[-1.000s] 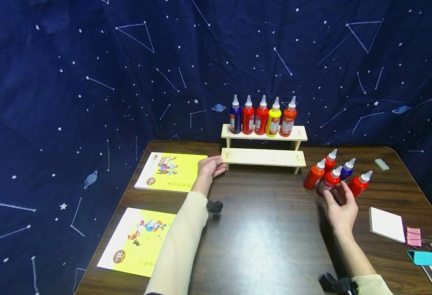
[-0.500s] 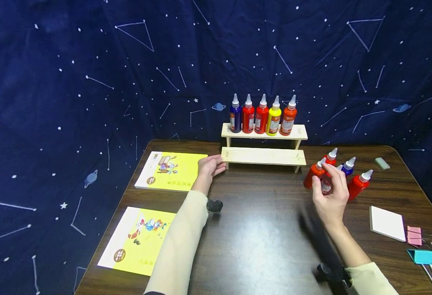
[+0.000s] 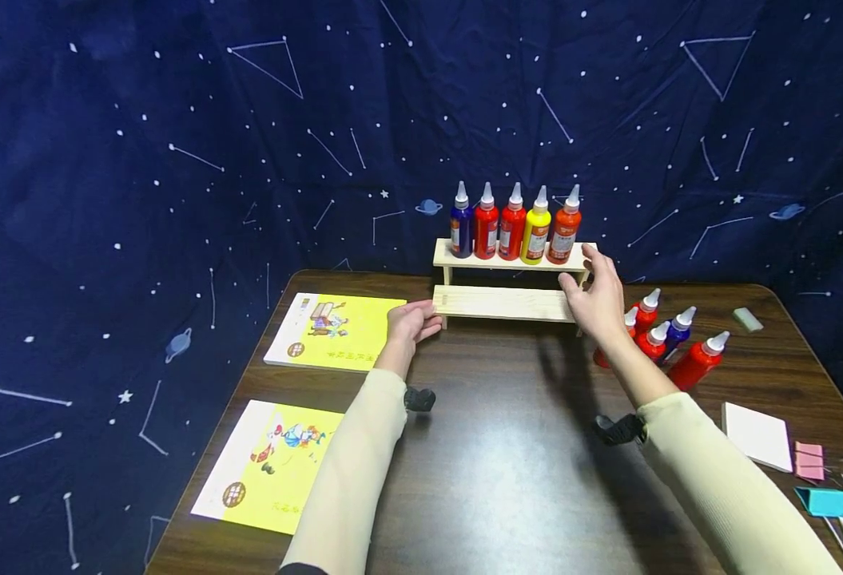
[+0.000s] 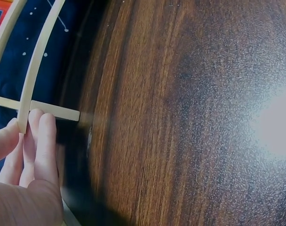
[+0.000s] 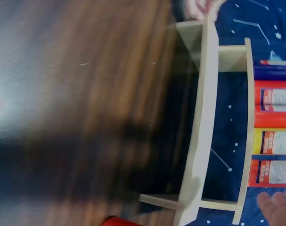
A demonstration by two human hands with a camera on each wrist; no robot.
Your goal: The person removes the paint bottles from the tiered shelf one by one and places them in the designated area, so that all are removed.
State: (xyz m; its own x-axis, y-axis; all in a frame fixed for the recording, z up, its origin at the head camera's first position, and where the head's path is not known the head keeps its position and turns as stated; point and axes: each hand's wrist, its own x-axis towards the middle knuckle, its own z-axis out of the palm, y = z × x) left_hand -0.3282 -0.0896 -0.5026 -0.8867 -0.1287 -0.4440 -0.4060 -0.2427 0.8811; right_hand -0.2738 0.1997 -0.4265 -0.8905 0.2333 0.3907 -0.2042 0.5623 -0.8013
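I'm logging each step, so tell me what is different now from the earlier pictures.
The right hand has moved forward and to the left, from the loose bottles to the right end of the wooden rack. It holds no bottle, and none was visibly taken or let go. The left hand still pinches the lower shelf at its left end; all bottles and the yellow books stayed put.

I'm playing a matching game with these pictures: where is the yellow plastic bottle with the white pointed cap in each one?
Head: upper half, right of centre: yellow plastic bottle.
Left wrist: not in it.
Right wrist: the bottle is at the right edge, below mid-height, sideways.
Shared landmark: the pale wooden two-tier rack, in all three views.
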